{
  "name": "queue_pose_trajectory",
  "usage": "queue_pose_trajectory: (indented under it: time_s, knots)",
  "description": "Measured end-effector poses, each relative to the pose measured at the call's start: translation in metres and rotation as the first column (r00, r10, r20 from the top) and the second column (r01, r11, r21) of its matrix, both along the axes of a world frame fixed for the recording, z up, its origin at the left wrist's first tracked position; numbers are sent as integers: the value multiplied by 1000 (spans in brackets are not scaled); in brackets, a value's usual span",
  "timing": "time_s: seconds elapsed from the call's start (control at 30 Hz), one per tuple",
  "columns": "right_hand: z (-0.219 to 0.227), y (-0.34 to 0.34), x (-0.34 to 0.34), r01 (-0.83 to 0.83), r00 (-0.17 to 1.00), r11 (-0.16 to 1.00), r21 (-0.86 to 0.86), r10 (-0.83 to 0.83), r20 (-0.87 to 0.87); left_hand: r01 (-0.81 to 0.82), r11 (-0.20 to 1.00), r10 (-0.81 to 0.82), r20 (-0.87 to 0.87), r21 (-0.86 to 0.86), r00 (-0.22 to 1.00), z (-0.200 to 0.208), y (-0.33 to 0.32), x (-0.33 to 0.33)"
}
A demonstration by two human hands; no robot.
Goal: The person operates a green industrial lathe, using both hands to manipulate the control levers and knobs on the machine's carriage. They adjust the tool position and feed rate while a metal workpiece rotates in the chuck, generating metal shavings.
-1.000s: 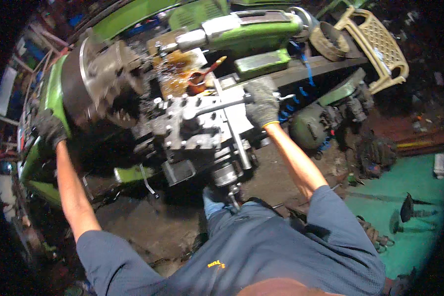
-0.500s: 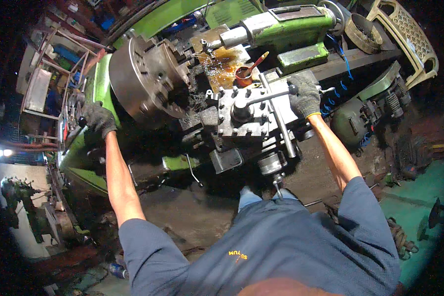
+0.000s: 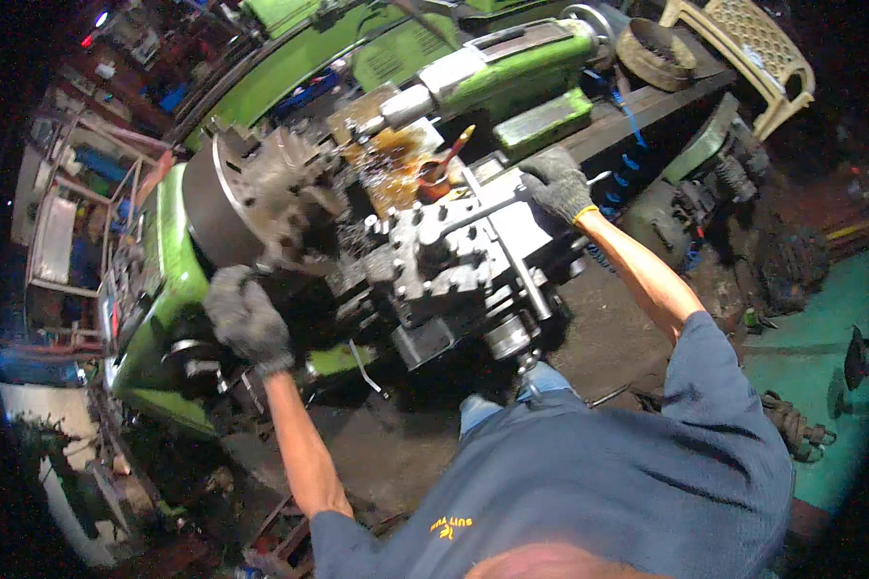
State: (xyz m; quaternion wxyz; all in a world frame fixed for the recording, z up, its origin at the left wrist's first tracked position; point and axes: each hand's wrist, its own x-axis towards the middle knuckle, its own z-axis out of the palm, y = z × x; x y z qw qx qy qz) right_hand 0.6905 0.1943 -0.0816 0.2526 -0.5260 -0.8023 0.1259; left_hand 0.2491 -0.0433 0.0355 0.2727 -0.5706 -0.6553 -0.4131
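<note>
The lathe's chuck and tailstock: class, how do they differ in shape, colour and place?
The chuck is a broad, round drum; the tailstock is long and narrow. The chuck is bare, dark metal, while the tailstock's body is mostly green. The chuck is nearer the left hand; the tailstock is nearer the right hand. Both show bare metal.

- Upper right: a cream plastic chair (image 3: 749, 43) with a pattern of holes
- Right edge: green floor (image 3: 809, 343)
- Lower middle: dirty brown floor (image 3: 386, 429)
- Left: a metal rack (image 3: 56, 241)
- Upper left, in dimness: a small white light (image 3: 101, 18), a red light (image 3: 87, 41)
</note>
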Motion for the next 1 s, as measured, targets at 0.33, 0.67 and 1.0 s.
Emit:
queue_pose_trajectory:
  time_s: [0.33,0.67,1.0]
  knots:
    - [43,272,144,465,883,833,302,-459,-96,557,800,-498,270,-224,824,-1,103,254]
    - [33,459,194,662,726,741,115,-671,151,418,660,-337,251,-625,907,-27,136,289]
    - [19,482,213,600,752,760,251,-642,149,387,675,-235,315,-628,920,-31,119,297]
